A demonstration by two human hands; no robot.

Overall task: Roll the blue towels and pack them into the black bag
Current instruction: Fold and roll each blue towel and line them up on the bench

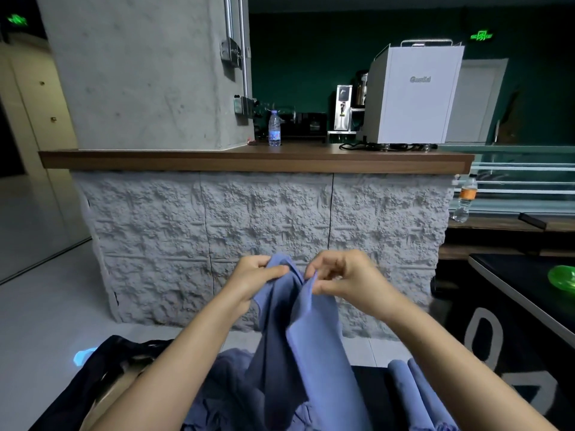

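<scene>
Both hands were raised in front of the person, holding one blue towel [295,337] by its top edge. Left hand [258,278]: fingers curled, thumb and fingers pinching the towel's upper left corner. Right hand [345,281]: fingers bent, thumb and forefinger pinching the top edge just beside the left hand, other fingers loosely curled. The hands were near each other but apart. The towel hung down between the forearms, bunched and creased at the top, its lower end dropping onto a crumpled heap of blue towels [224,384] at the bottom of the view. To the right of the heap lay rolled blue towels [413,390] side by side on a black surface [373,387]; the count could not be told. The black bag [93,377] sat at lower left under the left forearm, slumped, and whether anything was inside could not be told. Behind stood a wood-topped bench [249,160] with a rough grey stone-look front, carrying a water bottle [274,129] and a white machine [413,94]. A second bottle with an orange label [465,197] stood on a lower shelf at right. A green object [563,276] sat at the far right edge.
</scene>
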